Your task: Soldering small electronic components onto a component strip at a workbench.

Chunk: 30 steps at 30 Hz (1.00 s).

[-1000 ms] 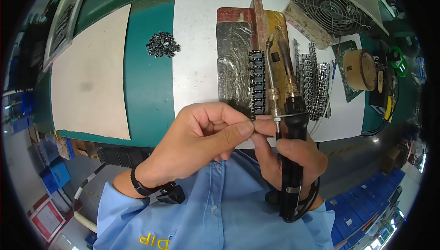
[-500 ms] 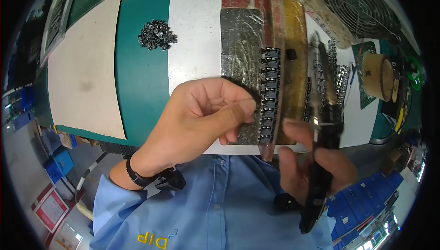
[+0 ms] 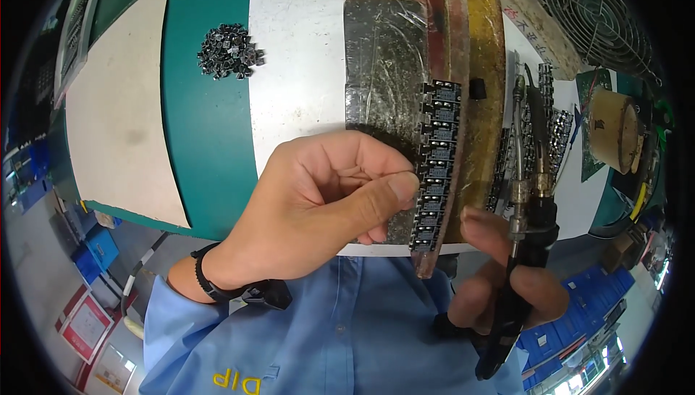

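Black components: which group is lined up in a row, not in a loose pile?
The black components on the wooden strip beside the left hand; those on the green mat lie heaped.

pile of small black parts (image 3: pixel 230 51) | wire-guard fan (image 3: pixel 588 15) | beige mat (image 3: pixel 119 116) | blue bins (image 3: pixel 98 250)

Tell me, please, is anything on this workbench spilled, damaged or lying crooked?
Nothing looks spilled or broken. The small black parts lie in a loose heap on the green mat, apart from the neat row of components on the fixture. The foil sheet looks scratched and worn.
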Available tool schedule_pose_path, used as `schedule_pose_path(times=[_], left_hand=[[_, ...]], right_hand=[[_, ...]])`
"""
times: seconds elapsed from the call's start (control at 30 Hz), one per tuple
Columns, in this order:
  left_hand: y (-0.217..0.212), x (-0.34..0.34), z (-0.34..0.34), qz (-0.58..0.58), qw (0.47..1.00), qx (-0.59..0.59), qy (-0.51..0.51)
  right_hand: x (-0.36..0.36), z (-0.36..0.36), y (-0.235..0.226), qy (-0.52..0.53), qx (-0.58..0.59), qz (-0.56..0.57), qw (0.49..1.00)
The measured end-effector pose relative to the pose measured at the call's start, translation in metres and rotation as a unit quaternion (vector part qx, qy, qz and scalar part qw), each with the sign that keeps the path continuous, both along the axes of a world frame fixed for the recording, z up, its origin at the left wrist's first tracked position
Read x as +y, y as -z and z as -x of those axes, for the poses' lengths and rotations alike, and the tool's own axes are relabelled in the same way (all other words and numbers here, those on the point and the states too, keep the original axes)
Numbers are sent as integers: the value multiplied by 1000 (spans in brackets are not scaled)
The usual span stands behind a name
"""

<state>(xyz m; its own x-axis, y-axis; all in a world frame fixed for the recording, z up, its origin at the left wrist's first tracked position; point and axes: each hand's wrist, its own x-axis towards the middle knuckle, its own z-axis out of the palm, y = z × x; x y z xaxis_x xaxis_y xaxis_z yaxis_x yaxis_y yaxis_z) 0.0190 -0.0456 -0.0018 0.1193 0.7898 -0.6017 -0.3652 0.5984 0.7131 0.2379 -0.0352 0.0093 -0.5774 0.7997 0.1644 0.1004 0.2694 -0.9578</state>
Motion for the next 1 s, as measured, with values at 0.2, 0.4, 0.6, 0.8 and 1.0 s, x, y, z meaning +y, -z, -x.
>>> schedule_pose_path(times=[0.2, 0.4, 0.6, 0.8, 1.0], left_hand=[[-2, 1, 0, -4, 1000, 7, 13], [-1, 1, 2, -6, 1000, -5, 18], [2, 1, 1, -20, 1000, 5, 10], [5, 1, 3, -27, 999, -23, 12], [4, 4, 6, -19, 999, -31, 32]], right_hand=[[0, 3, 0, -4, -1, -17, 1000], [10, 18, 7, 1, -24, -119, 993], [16, 42, 28, 26, -37, -262, 964], [12, 40, 28, 34, -47, -252, 966], [12, 34, 26, 38, -39, -208, 977]])
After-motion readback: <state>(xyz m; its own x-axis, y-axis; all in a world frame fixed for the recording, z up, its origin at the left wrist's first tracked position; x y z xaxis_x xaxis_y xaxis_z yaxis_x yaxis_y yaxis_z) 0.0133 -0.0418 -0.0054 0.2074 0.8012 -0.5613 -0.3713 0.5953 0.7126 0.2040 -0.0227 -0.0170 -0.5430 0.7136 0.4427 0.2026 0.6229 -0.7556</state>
